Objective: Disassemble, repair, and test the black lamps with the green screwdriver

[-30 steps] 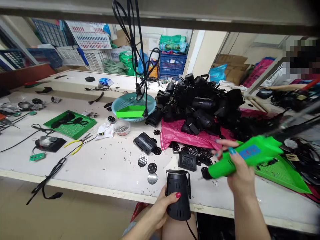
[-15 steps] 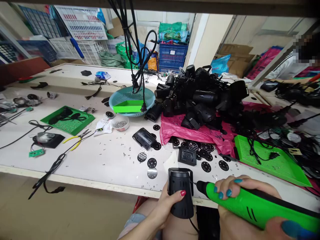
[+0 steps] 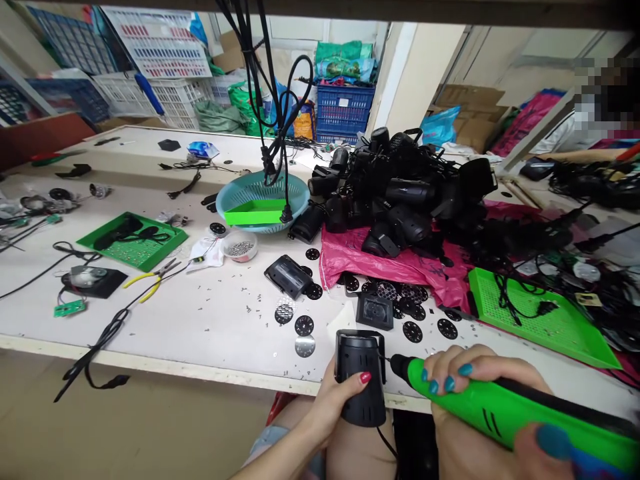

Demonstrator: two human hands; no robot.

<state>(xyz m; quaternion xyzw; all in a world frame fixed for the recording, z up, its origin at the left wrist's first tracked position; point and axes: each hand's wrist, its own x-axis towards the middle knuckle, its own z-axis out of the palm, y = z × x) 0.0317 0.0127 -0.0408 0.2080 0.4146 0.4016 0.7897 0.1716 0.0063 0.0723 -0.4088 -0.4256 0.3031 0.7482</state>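
My left hand [image 3: 336, 400] is closed around the black lamp [image 3: 361, 387], held at the table [image 3: 200, 320] edge over my lap. My right hand [image 3: 470, 400] grips the green driver [image 3: 500, 413]; its tip touches the lamp's side, I think at a screw. The pile [image 3: 400, 193] of lamps behind waits, so most work is left.
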